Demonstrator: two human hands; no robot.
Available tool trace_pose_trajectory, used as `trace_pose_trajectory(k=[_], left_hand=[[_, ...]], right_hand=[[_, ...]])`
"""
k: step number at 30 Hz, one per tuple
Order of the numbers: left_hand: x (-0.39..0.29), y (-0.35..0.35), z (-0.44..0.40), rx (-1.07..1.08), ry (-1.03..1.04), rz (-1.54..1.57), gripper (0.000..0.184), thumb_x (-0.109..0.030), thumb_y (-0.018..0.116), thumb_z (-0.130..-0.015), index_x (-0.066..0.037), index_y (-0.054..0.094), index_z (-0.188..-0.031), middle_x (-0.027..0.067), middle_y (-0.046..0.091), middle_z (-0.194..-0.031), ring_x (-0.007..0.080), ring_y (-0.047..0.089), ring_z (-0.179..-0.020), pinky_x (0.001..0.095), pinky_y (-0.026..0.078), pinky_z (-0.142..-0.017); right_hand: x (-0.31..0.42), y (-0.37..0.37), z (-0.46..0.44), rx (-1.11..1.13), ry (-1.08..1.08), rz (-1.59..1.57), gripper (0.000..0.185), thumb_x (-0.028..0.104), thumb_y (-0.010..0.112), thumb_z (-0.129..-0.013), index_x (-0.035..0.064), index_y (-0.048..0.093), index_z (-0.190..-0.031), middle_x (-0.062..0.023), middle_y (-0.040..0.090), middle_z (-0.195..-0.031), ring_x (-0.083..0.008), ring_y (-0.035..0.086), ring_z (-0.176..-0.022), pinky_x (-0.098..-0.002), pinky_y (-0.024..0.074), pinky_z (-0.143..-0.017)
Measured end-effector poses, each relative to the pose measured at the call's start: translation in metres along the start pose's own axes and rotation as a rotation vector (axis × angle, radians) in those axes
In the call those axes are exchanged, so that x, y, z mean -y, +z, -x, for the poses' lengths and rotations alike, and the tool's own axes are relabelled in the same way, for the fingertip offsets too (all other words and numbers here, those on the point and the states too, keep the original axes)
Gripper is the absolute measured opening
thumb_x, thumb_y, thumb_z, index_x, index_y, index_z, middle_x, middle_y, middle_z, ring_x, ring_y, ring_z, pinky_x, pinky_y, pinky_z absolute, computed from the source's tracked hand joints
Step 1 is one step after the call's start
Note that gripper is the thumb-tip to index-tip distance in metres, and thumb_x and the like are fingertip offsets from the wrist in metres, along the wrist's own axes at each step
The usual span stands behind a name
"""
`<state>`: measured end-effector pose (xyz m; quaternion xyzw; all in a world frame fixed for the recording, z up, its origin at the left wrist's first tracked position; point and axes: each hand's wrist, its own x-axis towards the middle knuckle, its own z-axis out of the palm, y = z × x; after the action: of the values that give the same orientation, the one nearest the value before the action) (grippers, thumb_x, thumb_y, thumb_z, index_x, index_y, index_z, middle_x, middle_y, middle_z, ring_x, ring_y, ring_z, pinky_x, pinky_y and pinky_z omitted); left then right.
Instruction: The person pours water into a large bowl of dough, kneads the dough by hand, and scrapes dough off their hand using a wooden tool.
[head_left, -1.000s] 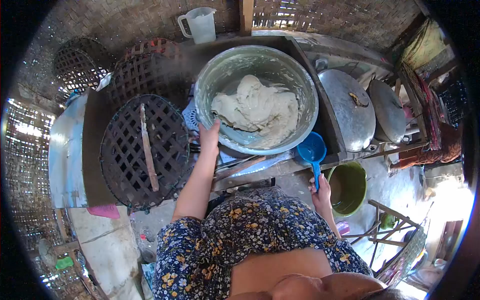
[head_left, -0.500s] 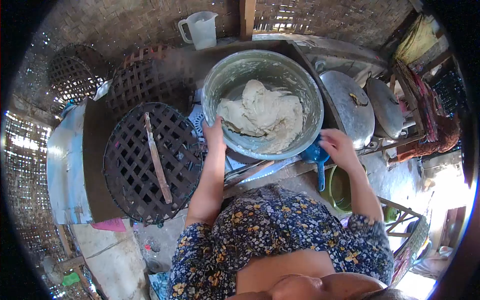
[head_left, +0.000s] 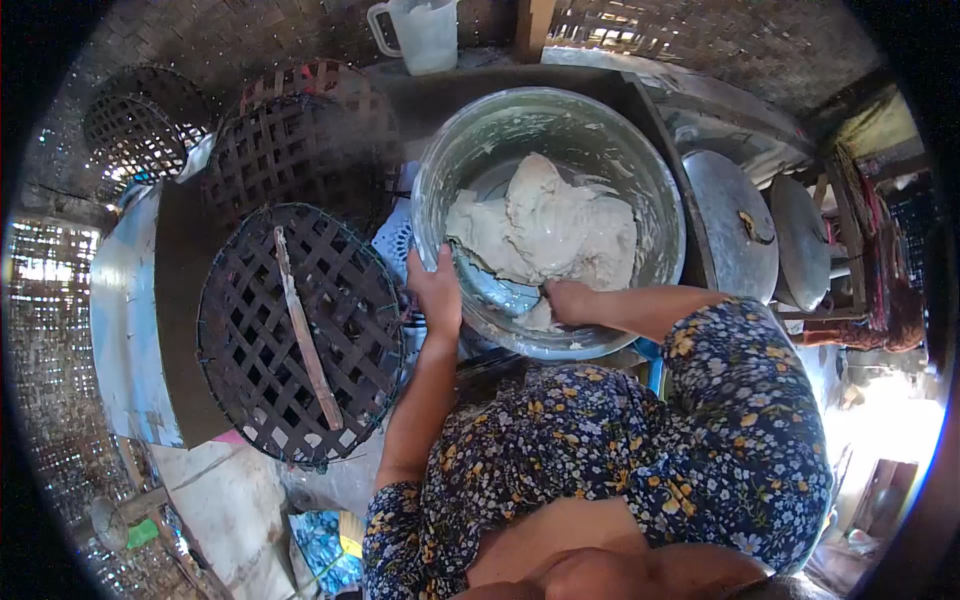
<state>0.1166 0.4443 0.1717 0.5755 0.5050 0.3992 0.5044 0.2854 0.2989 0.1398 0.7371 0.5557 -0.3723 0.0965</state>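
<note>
A large metal basin (head_left: pixel 640 140) stands in front of me, its inner wall smeared with dough. Inside lies a big, pale, sticky mass of dough (head_left: pixel 560 235), with bare metal showing on its lower left. My left hand (head_left: pixel 436 292) grips the basin's left rim, thumb over the edge and fingers outside. At the near side of the basin my right hand (head_left: pixel 570 301) is closed on the lower edge of the dough, its fingertips partly hidden in it.
Left of the basin, a round woven tray (head_left: pixel 250 330) carries a long wooden stick (head_left: pixel 305 330). Behind stands a plastic jug (head_left: pixel 425 38). Two metal lids (head_left: pixel 735 225) sit at the right. More woven baskets (head_left: pixel 300 150) lean at the back left.
My right hand has moved from outside the basin's right rim, near a blue dipper, into the basin and onto the dough. My left hand stays on the rim. The view has shifted slightly.
</note>
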Motion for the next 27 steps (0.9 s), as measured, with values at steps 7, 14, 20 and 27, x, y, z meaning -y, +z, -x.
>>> trace_pose_trajectory(k=[7,14,20,27], left_hand=[[-0.011,-0.003,0.004,0.032,-0.007,0.04,0.032,-0.012,0.058,-0.08,0.006,0.049,-0.104,0.0163,0.06,-0.091,0.0236,0.058,-0.079,0.0327,0.044,-0.075],[-0.013,-0.002,0.007,-0.015,-0.014,-0.056,0.033,-0.012,0.058,-0.079,0.007,0.048,-0.105,0.0162,0.06,-0.093,0.0236,0.058,-0.081,0.0327,0.044,-0.074],[-0.006,-0.001,0.005,-0.069,-0.084,-0.196,0.043,-0.019,0.062,-0.077,0.005,0.047,-0.108,0.0199,0.058,-0.097,0.0315,0.055,-0.089,0.0381,0.042,-0.079],[-0.001,-0.001,0.005,-0.055,-0.095,-0.139,0.038,-0.016,0.062,-0.078,0.003,0.048,-0.107,0.0198,0.057,-0.096,0.0317,0.055,-0.084,0.0367,0.042,-0.077]], right_hand=[[0.002,-0.032,-0.002,0.386,-0.022,-0.491,0.029,0.014,0.061,-0.067,0.0028,0.058,-0.094,-0.0192,0.06,-0.092,-0.0331,0.059,-0.079,-0.0363,0.047,-0.065],[-0.139,-0.132,-0.066,-0.051,-0.129,0.573,0.03,0.035,0.051,-0.077,0.011,0.06,-0.093,-0.0104,0.06,-0.099,-0.0297,0.06,-0.075,-0.0393,0.0463,-0.059],[-0.117,-0.13,-0.101,-0.138,0.103,-1.245,0.051,0.05,0.033,-0.089,0.0089,0.053,-0.112,-0.0092,0.058,-0.105,-0.0177,0.055,-0.092,-0.0393,0.0479,-0.073],[-0.056,-0.133,-0.124,0.201,-0.015,-1.369,0.055,0.051,0.036,-0.087,0.0081,0.046,-0.121,-0.0095,0.052,-0.116,-0.0207,0.052,-0.103,-0.0371,0.0414,-0.089]])
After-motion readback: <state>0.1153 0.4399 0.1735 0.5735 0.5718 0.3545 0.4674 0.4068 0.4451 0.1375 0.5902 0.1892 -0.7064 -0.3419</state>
